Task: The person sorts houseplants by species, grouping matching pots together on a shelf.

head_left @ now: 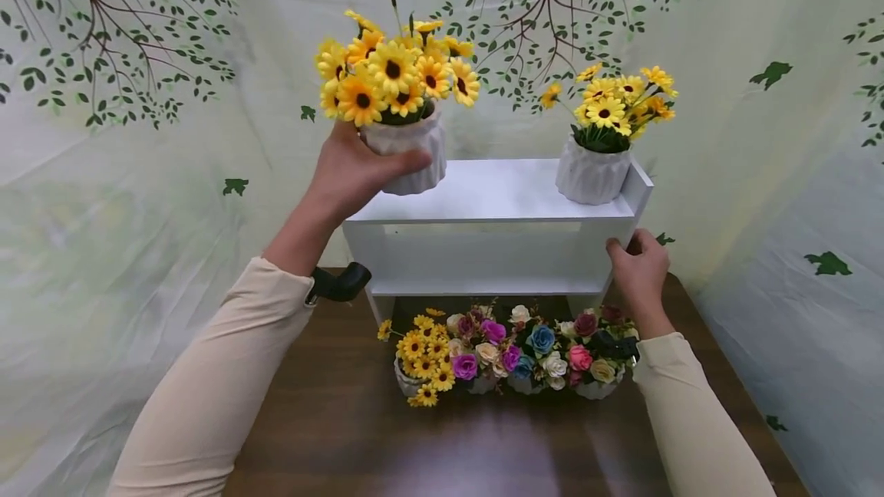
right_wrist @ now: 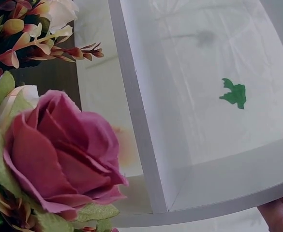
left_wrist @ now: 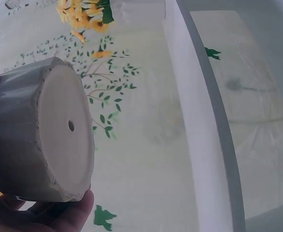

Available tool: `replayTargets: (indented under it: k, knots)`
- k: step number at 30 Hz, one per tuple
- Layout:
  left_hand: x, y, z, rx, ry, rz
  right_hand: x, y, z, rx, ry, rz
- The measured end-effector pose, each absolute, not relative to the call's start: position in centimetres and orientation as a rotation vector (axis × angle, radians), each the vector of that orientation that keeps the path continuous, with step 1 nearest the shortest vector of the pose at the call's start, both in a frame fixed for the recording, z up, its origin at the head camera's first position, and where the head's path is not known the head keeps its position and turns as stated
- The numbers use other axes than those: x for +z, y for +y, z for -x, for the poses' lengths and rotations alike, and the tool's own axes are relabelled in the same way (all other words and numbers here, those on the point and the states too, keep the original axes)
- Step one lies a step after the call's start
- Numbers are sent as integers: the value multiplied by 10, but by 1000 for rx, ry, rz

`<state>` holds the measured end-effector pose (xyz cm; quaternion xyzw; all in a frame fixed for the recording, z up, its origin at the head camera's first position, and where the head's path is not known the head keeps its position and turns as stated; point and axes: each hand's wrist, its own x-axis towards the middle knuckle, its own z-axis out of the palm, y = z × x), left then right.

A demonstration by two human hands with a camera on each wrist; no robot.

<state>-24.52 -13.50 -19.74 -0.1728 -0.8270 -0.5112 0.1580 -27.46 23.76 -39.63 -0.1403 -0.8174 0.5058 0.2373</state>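
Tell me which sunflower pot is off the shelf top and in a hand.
The left sunflower pot: the left hand grips it at the shelf's left end. The right pot stands untouched on the shelf top.

**Table and shelf**

A dark wooden table (head_left: 331, 420) carries a white shelf (head_left: 483, 198) at its far side. The shelf has a flat top board, a lower board beneath it and side walls.

On the top board, at the right end, stands a white ribbed pot (head_left: 592, 173) of yellow daisies. The left end of the board is bare.

On the table, just near of the shelf, a row of small pots runs left to right: yellow daisies (head_left: 423, 355) at the left, then mixed roses (head_left: 545, 347) in purple, blue, cream and pink, close together.
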Motion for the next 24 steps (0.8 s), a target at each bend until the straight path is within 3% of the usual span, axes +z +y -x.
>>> replayTargets:
  k: [9,24]
  knots:
    - [-210,-101,282,-1568,-2360,338,-390,249,276,1403,-2277,444]
    - [-236,-90,301,-1514,-2376,244,-397,240,276,1433,-2303,475]
